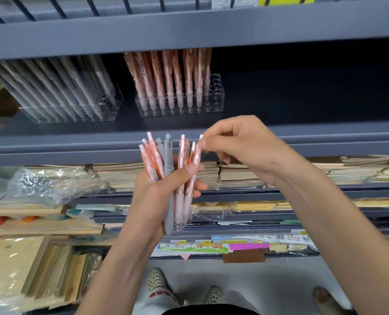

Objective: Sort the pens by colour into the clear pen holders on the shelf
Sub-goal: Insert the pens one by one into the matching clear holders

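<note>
Head view: the left hand (153,196) is curled round a bundle of pens (166,169), held upright below and in front of the pink pen holder (216,96). The thumb lies across the front of the bundle. The bundle mixes pink and orange-patterned pens with two grey pens (168,153) at its middle, clicker ends up.

The right hand (245,148) is just right of the bundle, also below the pink pen holder. Its thumb and forefinger are closed on the top of one pink pen (197,156) at the bundle's right edge; its lower part sits in the left hand's grip.

The pink pen holder stands on the grey shelf (302,135), filled with pink patterned pens (170,80) except for open holes at its right end. Left of it, a little apart, stands a second clear holder (115,103) packed with grey pens (64,87) that lean left. Stacks of notebooks (234,171) lie on the tier below the pink pen holder.
</note>
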A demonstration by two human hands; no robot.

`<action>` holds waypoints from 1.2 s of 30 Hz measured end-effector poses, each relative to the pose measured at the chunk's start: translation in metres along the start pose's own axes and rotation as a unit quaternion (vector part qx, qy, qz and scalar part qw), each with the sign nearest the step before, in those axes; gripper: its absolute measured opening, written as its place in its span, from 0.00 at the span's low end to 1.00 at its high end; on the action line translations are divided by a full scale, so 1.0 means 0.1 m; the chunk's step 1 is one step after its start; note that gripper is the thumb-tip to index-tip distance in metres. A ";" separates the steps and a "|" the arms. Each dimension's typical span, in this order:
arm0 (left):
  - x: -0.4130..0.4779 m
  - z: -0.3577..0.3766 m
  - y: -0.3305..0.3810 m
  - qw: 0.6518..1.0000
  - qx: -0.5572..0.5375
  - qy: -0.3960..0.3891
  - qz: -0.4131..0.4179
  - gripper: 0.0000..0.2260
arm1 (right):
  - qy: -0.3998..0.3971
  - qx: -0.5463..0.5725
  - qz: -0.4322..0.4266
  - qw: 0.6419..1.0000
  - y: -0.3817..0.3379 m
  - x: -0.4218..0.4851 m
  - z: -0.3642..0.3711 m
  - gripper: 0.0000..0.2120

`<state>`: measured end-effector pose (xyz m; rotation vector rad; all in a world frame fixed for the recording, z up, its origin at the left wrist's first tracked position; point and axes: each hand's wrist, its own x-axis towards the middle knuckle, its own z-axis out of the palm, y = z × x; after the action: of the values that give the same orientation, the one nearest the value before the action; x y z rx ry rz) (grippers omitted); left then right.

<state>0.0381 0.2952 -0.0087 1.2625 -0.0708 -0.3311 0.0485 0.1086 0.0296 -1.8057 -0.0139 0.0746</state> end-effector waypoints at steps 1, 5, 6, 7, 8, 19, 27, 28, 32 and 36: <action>0.00 0.02 -0.01 1.000 0.000 -0.003 0.000 0.05 | 0.017 0.014 -0.004 1.000 0.00 0.00 -0.01 0.03; 0.02 0.03 -0.05 1.000 0.003 -0.009 -0.004 0.04 | 0.111 0.101 -0.027 0.988 0.00 0.03 -0.09 0.05; 0.04 0.02 -0.05 1.000 0.003 -0.005 -0.005 0.06 | 0.125 0.123 -0.033 0.984 0.00 0.03 -0.11 0.05; 0.05 0.01 -0.06 1.000 0.002 -0.001 -0.007 0.07 | 0.131 0.140 -0.037 0.981 0.01 0.03 -0.11 0.05; 0.06 0.00 -0.07 1.000 0.003 0.003 -0.007 0.07 | 0.129 0.149 -0.040 0.980 0.02 0.01 -0.09 0.05; 0.11 -0.03 -0.12 1.000 -0.006 0.009 0.002 0.08 | 0.034 0.038 -0.033 0.998 -0.01 -0.01 -0.06 0.07; 0.12 -0.09 -0.07 0.999 -0.013 0.026 0.014 0.03 | 0.270 0.094 -0.148 0.947 -0.14 0.41 -0.40 0.05; 0.12 -0.09 -0.06 0.999 -0.020 0.033 0.010 0.02 | 0.285 0.082 -0.157 0.942 -0.14 0.48 -0.42 0.06; 0.09 -0.12 -0.06 0.998 -0.029 0.056 -0.008 0.05 | 0.311 -0.039 -0.132 0.940 -0.14 0.78 -0.42 0.04; 0.09 -0.16 -0.06 0.998 -0.036 0.057 -0.019 0.10 | 0.289 -0.286 -0.113 0.906 -0.19 0.91 -0.36 0.08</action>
<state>0.0491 0.3060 -0.0201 1.2093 0.0622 -0.2917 0.1423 0.0828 0.0528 -2.3327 0.1958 -0.7015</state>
